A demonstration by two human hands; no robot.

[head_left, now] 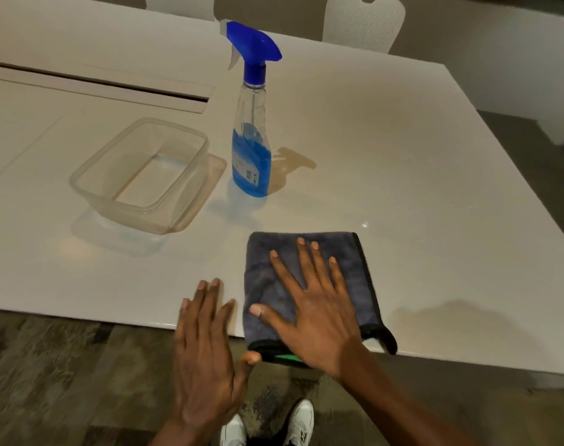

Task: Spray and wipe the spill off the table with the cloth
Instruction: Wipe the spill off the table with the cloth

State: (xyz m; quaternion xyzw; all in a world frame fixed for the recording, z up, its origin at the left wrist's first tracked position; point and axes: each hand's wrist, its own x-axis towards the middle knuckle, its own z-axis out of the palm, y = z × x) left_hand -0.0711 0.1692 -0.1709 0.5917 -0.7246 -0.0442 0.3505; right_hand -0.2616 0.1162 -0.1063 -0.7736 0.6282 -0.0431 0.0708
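A folded grey cloth (348, 252) with a black hem lies at the near edge of the white table (419, 188), one corner hanging over. My right hand (309, 304) lies flat on the cloth, fingers spread. My left hand (206, 342) hovers open over the table edge just left of the cloth, its thumb close to the cloth's near corner. A clear spray bottle (251, 149) with blue liquid and a blue trigger head stands upright behind the cloth. A small wet glint (365, 225) shows on the table past the cloth's far right corner.
An empty clear plastic container (142, 175) sits left of the bottle. A long slot (97, 82) runs across the table at the back left. Two white chairs (364, 20) stand beyond the far edge. My white shoes (300, 423) are on the dark floor below.
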